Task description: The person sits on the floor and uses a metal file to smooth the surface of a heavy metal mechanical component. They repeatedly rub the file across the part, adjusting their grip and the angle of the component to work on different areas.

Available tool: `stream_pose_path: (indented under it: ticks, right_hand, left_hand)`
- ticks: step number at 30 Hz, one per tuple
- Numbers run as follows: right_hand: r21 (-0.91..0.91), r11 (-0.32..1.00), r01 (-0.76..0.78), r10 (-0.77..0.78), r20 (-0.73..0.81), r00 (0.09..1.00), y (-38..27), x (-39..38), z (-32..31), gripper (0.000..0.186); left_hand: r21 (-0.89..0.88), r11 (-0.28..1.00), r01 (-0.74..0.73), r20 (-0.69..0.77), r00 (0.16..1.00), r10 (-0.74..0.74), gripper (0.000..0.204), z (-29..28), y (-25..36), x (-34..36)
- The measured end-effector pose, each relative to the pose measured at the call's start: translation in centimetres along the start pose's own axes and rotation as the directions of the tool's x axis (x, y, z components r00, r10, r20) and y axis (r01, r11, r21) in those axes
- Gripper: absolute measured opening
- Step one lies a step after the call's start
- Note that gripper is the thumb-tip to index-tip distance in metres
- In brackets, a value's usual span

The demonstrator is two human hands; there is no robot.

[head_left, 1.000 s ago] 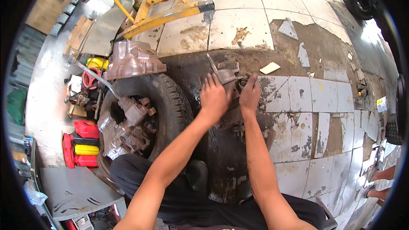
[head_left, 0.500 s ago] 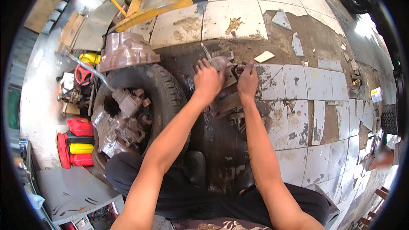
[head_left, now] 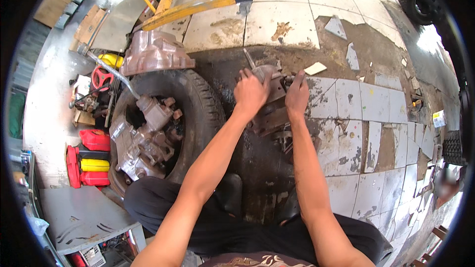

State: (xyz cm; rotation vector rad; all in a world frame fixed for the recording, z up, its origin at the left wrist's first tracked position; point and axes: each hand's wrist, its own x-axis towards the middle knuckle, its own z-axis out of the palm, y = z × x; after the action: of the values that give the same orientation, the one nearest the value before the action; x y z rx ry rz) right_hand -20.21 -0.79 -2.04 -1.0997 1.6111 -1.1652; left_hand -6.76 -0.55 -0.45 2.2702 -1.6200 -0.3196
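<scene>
A greasy brown metal gearbox assembly (head_left: 271,116) rests on the dark, oil-stained floor in front of me, with a thin shaft (head_left: 249,58) jutting from its far end. My left hand (head_left: 251,91) grips the rounded far part just below the shaft, fingers curled over it. On the opposite side, my right hand (head_left: 297,96) is closed against the assembly's right edge, its blackened fingertips pointing away from me. The assembly's near lower end is partly covered by my right forearm.
To my left lies a tyre (head_left: 205,101) with another gearbox unit (head_left: 143,143) inside it and a bell-shaped housing (head_left: 156,54) on its far rim. A yellow steel frame (head_left: 198,9) stands beyond. Broken tiles (head_left: 336,27) lie at the right. Red-and-yellow cases (head_left: 94,155) sit far left.
The whole view has shifted slightly, moving the scene a little to the right. Both hands stay on the gearbox assembly with nearly the same hold.
</scene>
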Motion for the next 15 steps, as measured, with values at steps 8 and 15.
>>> stream_pose_path:
  ticks: [8, 15]
  right_hand:
    - [-0.074, 0.991, 0.111, -0.112, -0.003, 0.994, -0.7, 0.9, 0.2, 0.056]
    - [-0.127, 0.981, 0.148, -0.157, -0.061, 0.986, -1.0, 0.6, 0.6, 0.057]
  left_hand:
    - [-0.092, 0.994, 0.055, 0.123, 0.991, -0.044, 0.103, -2.3, 1.1, 0.0]
    - [-0.336, 0.940, 0.050, 0.063, 0.998, -0.031, 0.099, -0.9, -2.2, -1.1]
